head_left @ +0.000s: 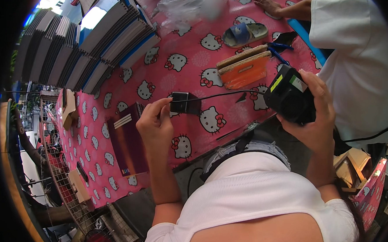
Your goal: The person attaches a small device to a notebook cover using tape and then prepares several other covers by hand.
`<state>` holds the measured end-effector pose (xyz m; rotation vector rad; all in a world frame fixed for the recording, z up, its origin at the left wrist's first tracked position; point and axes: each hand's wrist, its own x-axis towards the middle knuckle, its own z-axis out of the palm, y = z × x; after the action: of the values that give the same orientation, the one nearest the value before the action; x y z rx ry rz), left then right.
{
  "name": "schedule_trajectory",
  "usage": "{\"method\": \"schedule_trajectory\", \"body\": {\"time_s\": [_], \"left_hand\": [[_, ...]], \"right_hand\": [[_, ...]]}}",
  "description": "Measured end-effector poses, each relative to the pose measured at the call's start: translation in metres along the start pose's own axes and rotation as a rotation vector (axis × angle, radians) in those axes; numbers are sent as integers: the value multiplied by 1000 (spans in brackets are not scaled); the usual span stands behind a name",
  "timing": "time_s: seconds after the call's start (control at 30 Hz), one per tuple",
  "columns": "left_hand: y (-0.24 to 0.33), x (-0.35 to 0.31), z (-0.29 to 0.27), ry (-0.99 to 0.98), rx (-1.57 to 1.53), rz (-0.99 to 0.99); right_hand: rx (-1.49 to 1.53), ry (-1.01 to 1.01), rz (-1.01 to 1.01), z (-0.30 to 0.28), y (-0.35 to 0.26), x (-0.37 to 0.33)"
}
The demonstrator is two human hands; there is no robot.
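Observation:
My right hand [318, 112] grips a boxy black device [288, 100] with a round dark part on its face and yellow-green and white labels. From it a thin black cable [232, 93] runs left across the table. Its other end is pinched between the fingertips of my left hand [156, 125]. Just behind those fingertips lies a small black box-like object [183, 102], and a dark purple notebook [127, 140] is beside my left wrist. Beyond the device stand orange-faced boards [245, 73] with rough brown edges.
Tall stacks of spiral-bound notebooks [95, 43] fill the far left. A blue slide sandal [245, 33] and clear plastic bags [188, 7] lie on the pink patterned tablecloth [174, 80]. At right, another person in a white shirt [353, 64] rests a hand [268, 6] on the table.

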<state>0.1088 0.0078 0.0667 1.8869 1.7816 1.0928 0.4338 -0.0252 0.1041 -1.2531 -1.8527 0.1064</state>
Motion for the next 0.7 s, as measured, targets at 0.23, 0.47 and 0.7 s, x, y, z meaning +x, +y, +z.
{"method": "schedule_trajectory", "body": {"time_s": [0.23,0.47,0.7], "left_hand": [[2,-4,6,87,17,28],[6,3,9,115,53,131],[-7,-4,21,182,-328,-214]], "right_hand": [[7,22,22,0,2,-2],[18,33,-3,0,-1,2],[50,0,4,6,-8,3]]}}
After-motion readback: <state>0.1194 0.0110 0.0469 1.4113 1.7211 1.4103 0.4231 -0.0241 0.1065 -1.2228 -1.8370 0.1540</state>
